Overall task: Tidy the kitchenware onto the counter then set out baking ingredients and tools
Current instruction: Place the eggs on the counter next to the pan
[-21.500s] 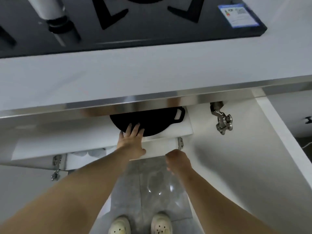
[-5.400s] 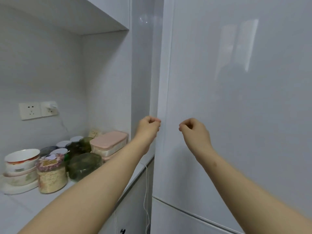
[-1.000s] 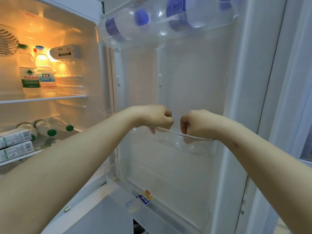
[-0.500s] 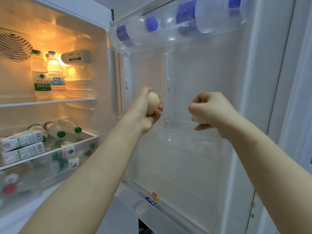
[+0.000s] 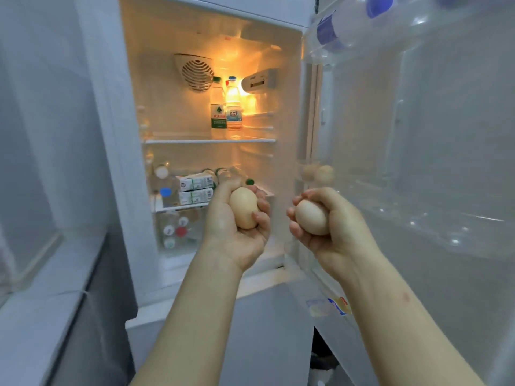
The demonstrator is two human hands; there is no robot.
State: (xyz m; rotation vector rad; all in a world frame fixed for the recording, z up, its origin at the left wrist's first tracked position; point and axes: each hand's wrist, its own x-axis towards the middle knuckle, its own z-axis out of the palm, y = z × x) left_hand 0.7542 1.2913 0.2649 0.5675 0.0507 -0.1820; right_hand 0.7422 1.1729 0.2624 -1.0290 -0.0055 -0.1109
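Note:
I stand before the open fridge (image 5: 211, 151). My left hand (image 5: 237, 232) grips a pale brown egg (image 5: 243, 207) in its curled fingers, held up in front of the fridge's lower shelves. My right hand (image 5: 331, 229) grips a second egg (image 5: 312, 217) beside it, just in front of the open door's clear tray (image 5: 418, 201). More eggs (image 5: 323, 174) sit blurred in that door tray above my right hand.
Two water bottles (image 5: 225, 110) stand on the fridge's upper shelf; cartons (image 5: 196, 188) and lying bottles fill the shelf below. Large bottles (image 5: 348, 26) lie in the door's top rack. A white counter (image 5: 41, 296) runs along the left.
Both hands have drawn back from the door tray and turned palms up, each with an egg showing. The view has swung left onto the fridge interior.

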